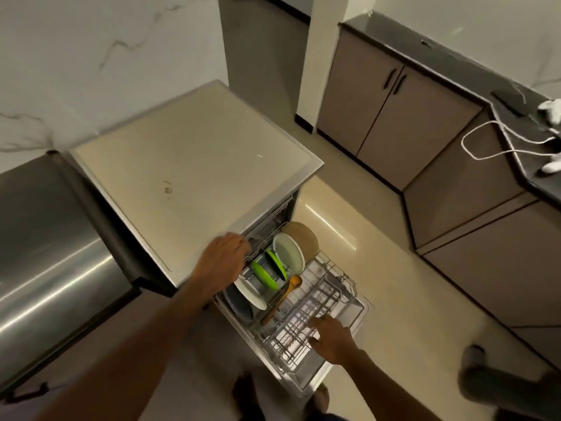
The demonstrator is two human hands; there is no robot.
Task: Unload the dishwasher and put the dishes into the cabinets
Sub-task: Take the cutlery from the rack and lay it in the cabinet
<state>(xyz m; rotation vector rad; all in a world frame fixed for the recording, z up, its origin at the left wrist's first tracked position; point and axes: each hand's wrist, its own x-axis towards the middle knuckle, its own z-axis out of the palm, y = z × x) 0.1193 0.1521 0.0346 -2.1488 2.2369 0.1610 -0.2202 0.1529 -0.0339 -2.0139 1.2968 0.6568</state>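
Home kitchen, I'd say: open dishwasher (230,189) with plates racked, brown cabinets (391,117) under a dark countertop (473,77), marble-look wall (91,56), tiled floor (379,238).

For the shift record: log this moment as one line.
stage: unloading begun | left hand: at upper rack edge, grip unclear | right hand: on lower rack wires | plates: racked | cabinets: closed

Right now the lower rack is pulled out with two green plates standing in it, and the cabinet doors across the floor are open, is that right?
Not quite: the cabinet doors are closed, as the head view shows. The rest holds: the rack is pulled out, with two green plates standing in it.
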